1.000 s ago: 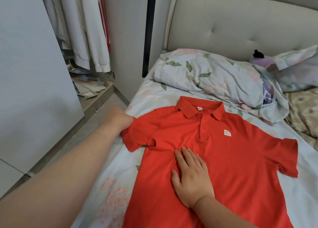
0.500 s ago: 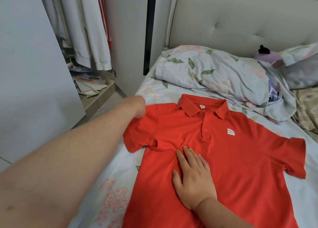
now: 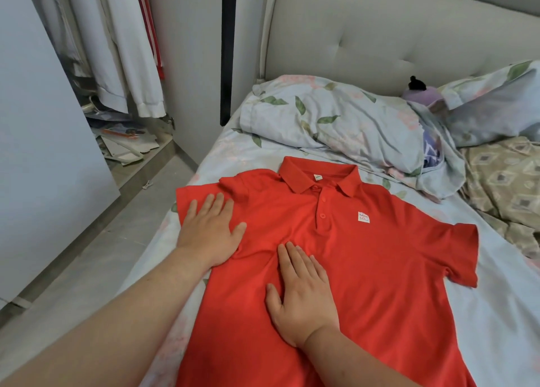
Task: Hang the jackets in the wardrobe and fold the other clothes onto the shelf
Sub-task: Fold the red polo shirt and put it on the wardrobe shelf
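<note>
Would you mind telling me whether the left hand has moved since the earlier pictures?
Yes. The left hand, formerly at the outer edge of the sleeve, now lies flat on it, nearer the collar.

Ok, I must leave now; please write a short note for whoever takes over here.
Left grip: open, flat on the sleeve at the edge of the bed.
Right grip: open, flat on the chest of the red polo shirt.
The shirt lies front up, unfolded, on the bed.
White garments hang in the wardrobe.
To do: fold the shirt, put it on the shelf, not in view.
</note>
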A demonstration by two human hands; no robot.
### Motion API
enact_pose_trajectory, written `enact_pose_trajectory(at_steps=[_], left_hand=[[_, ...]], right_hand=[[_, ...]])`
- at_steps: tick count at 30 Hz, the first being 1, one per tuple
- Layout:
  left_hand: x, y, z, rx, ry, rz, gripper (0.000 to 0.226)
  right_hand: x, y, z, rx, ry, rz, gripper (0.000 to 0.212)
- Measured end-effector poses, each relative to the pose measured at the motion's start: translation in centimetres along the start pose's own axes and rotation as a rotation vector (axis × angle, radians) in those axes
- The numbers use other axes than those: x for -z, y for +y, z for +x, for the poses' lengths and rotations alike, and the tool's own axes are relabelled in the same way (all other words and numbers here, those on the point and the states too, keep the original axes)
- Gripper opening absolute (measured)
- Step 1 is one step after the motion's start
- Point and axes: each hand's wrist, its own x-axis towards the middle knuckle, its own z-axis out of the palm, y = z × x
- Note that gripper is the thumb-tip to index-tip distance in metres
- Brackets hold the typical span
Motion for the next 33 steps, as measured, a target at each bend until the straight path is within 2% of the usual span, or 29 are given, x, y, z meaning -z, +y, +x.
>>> enact_pose_trajectory(at_steps=[3, 5, 7, 9, 11, 14, 16, 17, 19, 21, 24, 26, 28, 30, 32, 33], left_hand=[[1.1, -0.8, 2.1, -0.047, -0.107, -0.060, 0.074], [1.9, -1.1, 2.8, -0.017, -0.125, -0.093, 0.072], [2.2, -0.9, 2.3, 0.160, 0.009, -0.203, 0.074], [2.5, -1.2, 1.3, 0.468, 0.202, -0.342, 0.071], [3.0, -2.0, 0.9, 0.654, 0.234, -0.421, 0.066], [3.4, -3.7, 1.5, 0.666, 0.191, -0.519, 0.054], [3.3, -4.6, 2.6, 0.693, 0.088, -0.832, 0.049], [3.1, -4.8, 2.9, 0.694, 0.036, -0.912, 0.046], [3.1, -4.8, 3.0, 0.653, 0.032, -0.730, 0.036], [3.6, -4.8, 3.0, 0.584, 0.187, -0.500, 0.024], [5.1, -5.4, 4.3, 0.468, 0.355, -0.454, 0.020], [5.6, -6.7, 6.0, 0.543, 0.305, -0.538, 0.023], [5.3, -7.0, 6.3, 0.644, 0.173, -0.654, 0.032], [4.4, -6.5, 5.6, 0.684, 0.142, -0.766, 0.039], [4.2, -6.1, 4.3, 0.724, 0.090, -1.177, 0.042], [4.3, -6.0, 3.7, 0.712, 0.003, -1.422, 0.037]], right_hand=[[0.1, 0.1, -0.1, -0.005, -0.011, 0.010, 0.078], [0.2, 0.1, -0.2, -0.009, -0.008, 0.023, 0.078], [0.1, 0.2, -0.1, -0.011, -0.013, 0.015, 0.078], [0.1, 0.2, -0.1, -0.013, -0.014, 0.014, 0.079], [0.1, 0.2, 0.0, -0.018, -0.015, 0.018, 0.079], [0.0, 0.2, 0.1, -0.020, -0.002, 0.017, 0.079], [0.0, 0.1, 0.0, -0.020, 0.000, 0.014, 0.080], [0.1, 0.1, 0.0, -0.019, 0.000, 0.007, 0.080], [0.2, 0.0, -0.1, -0.019, -0.003, 0.000, 0.080], [0.3, -0.1, 0.0, -0.019, -0.005, 0.010, 0.079], [0.3, -0.2, 0.0, -0.022, 0.007, 0.028, 0.076], [0.1, -0.1, 0.1, -0.018, 0.005, 0.023, 0.074], [0.1, 0.0, 0.0, -0.015, -0.005, 0.013, 0.073], [0.3, -0.1, -0.2, -0.023, -0.007, 0.022, 0.071], [0.4, -0.2, -0.1, -0.021, -0.011, 0.033, 0.071], [0.2, -0.1, -0.1, -0.014, -0.015, 0.031, 0.073]])
